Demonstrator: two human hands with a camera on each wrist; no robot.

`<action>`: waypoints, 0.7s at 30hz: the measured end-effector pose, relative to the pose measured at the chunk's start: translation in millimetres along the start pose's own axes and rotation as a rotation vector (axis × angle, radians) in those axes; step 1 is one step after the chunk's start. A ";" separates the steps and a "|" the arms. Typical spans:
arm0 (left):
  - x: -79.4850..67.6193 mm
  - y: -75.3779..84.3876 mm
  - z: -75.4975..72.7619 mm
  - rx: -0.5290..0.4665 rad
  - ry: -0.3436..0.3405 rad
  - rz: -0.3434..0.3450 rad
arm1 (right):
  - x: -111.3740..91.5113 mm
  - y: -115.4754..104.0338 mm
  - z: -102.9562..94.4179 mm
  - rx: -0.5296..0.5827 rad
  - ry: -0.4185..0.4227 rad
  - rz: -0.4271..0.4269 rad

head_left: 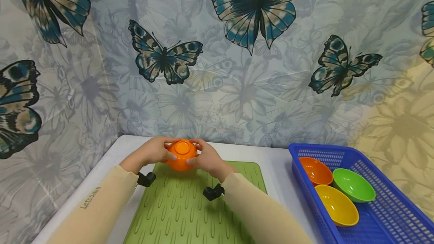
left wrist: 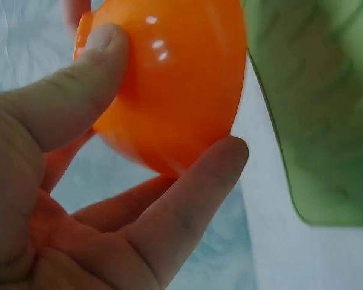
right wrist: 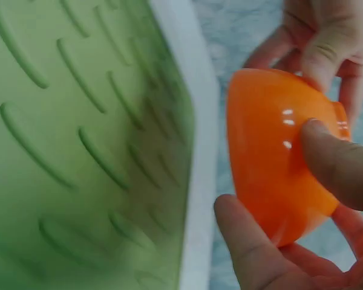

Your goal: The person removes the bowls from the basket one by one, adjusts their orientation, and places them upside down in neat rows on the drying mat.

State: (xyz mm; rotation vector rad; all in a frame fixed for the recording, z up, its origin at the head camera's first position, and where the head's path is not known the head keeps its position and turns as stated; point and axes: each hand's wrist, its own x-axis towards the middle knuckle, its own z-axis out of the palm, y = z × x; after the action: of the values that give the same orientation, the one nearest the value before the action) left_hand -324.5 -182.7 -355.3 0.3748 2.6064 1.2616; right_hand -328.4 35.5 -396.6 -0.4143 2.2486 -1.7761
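One orange bowl (head_left: 181, 164), foot ring facing the head camera, is held up near the far edge of the green mat (head_left: 193, 206). Left hand (head_left: 156, 150) and right hand (head_left: 209, 158) pinch opposite sides, probably to steady its slick curve. Rightward on the table (head_left: 278, 168), a blue basket (head_left: 322, 147) keeps three other bowls (head_left: 337, 206) together.
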 end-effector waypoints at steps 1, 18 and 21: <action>1.5 -5.0 -2.7 -0.013 -0.007 -0.011 | 4.3 2.8 4.5 -0.004 0.004 -0.002; 3.4 -62.8 -7.4 -0.113 -0.064 -0.084 | 25.8 23.0 41.1 -0.200 0.014 0.051; 2.0 -65.1 -5.6 -0.122 -0.065 -0.098 | 25.8 22.0 44.8 -0.253 0.009 0.048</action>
State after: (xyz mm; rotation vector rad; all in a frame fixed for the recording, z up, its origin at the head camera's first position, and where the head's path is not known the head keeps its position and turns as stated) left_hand -336.6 -225.1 -403.5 0.2588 2.4474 1.3437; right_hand -337.6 -9.7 -428.7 -0.3958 2.4771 -1.4772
